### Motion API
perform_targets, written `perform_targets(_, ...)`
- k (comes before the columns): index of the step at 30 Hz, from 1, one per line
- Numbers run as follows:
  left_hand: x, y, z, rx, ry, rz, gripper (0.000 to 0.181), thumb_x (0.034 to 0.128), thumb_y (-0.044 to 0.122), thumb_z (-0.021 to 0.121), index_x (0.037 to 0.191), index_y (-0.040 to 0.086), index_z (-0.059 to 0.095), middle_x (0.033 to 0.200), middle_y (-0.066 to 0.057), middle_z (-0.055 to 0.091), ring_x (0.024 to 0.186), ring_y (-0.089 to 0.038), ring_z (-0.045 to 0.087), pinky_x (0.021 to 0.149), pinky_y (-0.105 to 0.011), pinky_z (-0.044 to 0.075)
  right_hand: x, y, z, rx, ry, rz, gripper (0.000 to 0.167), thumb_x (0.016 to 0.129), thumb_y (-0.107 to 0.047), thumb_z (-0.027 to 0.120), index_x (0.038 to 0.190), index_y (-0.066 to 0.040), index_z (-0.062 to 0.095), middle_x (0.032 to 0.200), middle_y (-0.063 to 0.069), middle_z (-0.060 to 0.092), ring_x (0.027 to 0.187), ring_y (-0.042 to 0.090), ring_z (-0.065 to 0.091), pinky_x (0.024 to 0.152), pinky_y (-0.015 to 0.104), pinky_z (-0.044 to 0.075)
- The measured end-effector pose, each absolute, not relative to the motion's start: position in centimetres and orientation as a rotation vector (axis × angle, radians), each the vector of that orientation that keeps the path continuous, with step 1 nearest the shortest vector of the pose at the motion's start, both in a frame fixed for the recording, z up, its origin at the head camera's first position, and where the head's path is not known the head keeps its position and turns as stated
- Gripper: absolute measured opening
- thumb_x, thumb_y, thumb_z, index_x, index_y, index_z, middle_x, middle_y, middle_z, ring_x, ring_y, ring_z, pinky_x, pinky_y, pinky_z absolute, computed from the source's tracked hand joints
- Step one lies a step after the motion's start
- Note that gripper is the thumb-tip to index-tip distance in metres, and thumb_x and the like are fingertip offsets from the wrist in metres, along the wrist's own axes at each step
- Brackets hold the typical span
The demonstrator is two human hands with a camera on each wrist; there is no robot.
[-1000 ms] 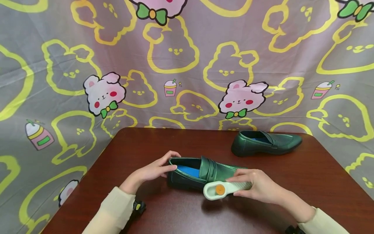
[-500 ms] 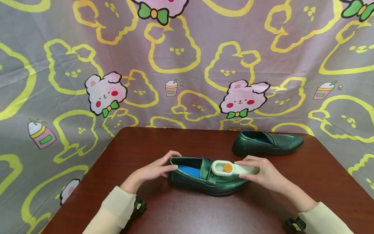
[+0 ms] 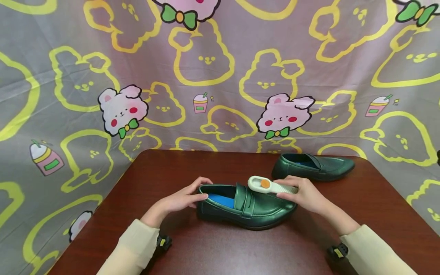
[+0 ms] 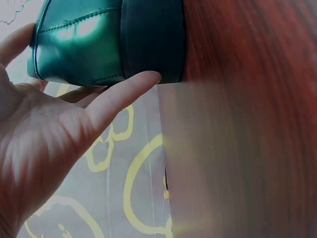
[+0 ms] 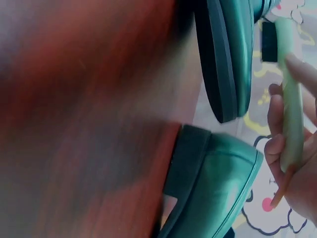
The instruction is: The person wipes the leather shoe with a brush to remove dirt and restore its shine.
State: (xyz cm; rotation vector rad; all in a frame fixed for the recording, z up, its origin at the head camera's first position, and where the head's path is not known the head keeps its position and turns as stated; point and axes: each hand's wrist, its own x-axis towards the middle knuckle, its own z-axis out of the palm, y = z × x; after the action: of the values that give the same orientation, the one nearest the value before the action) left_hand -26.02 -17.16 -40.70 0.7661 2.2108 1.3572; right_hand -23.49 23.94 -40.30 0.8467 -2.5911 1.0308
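A dark green leather loafer point(image 3: 268, 210) with a blue insole lies on its sole in front of me, toe to the right. My left hand point(image 3: 182, 196) grips its heel; in the left wrist view fingers reach around the heel counter point(image 4: 79, 49). My right hand point(image 3: 304, 194) holds a shoe brush point(image 3: 276, 187) with a pale green handle and an orange button. Its dark head point(image 5: 269, 42) shows in the right wrist view, with a small gap between it and the loafer's toe point(image 5: 237, 74). From the head view, the brush hovers over the loafer's far side edge.
A matching green loafer point(image 3: 331, 170) stands behind, at the table's far right, its heel point(image 5: 190, 158) close to the right hand's work. The dark brown wooden table point(image 3: 172, 164) ends at a cartoon-printed cloth point(image 3: 220, 88) hung around it.
The right hand has carried the shoe brush from the loafer's near side up across its vamp to the far side. The left hand has kept its hold on the heel.
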Motion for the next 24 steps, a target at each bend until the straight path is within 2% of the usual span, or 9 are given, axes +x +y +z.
perform_targets(4,-25.9,-17.2,-40.7,0.759,2.204,1.353,0.045,0.0990,0.035,0.055,0.138,0.029,0.033,0.134,-0.011,0.040,0.118,-0.033,0.044,0.088,-0.051,0.048,-24.1,24.0,-40.0,0.772,-2.627,1.072,0.036,0.084,-0.027,0.078,0.117,-0.014,0.072,0.094,-0.005,0.063,0.078,0.013,0.051,0.062,0.026,0.043)
perform_targets(11,-25.8,-17.1,-40.5,0.761,2.193,1.351,0.045,0.0990,0.036,0.054,0.138,0.029,0.033,0.131,-0.012,0.041,0.116,-0.032,0.046,0.087,-0.050,0.049,-24.2,23.3,-39.8,0.909,-2.674,1.264,0.032,0.089,-0.026,0.072,0.120,-0.017,0.069,0.097,-0.003,0.065,0.084,0.016,0.054,0.066,0.027,0.047)
perform_targets(16,-25.8,-17.2,-40.4,0.763,2.195,1.356,0.045,0.0990,0.036,0.054,0.138,0.029,0.032,0.132,-0.012,0.040,0.117,-0.032,0.045,0.087,-0.050,0.049,-25.6,22.8,-40.2,0.843,-2.759,1.319,0.035,0.091,-0.025,0.071,0.121,-0.009,0.068,0.086,0.002,0.062,0.070,0.015,0.053,0.057,0.027,0.045)
perform_targets(19,-25.8,-17.2,-40.5,0.762,2.198,1.361,0.045,0.0989,0.036,0.054,0.138,0.029,0.033,0.134,-0.011,0.039,0.118,-0.033,0.045,0.087,-0.051,0.049,-26.7,22.6,-40.5,0.794,-2.804,1.220,0.036,0.090,-0.027,0.071,0.120,-0.007,0.068,0.084,0.002,0.064,0.066,0.014,0.052,0.055,0.027,0.044)
perform_targets(24,-25.8,-17.2,-40.6,0.765,2.193,1.365,0.045,0.0994,0.036,0.054,0.138,0.028,0.033,0.135,-0.011,0.037,0.119,-0.034,0.044,0.087,-0.052,0.048,-27.4,22.2,-40.5,0.737,-2.800,0.978,0.036,0.089,-0.033,0.072,0.117,-0.011,0.071,0.091,-0.004,0.065,0.076,0.014,0.051,0.062,0.028,0.043)
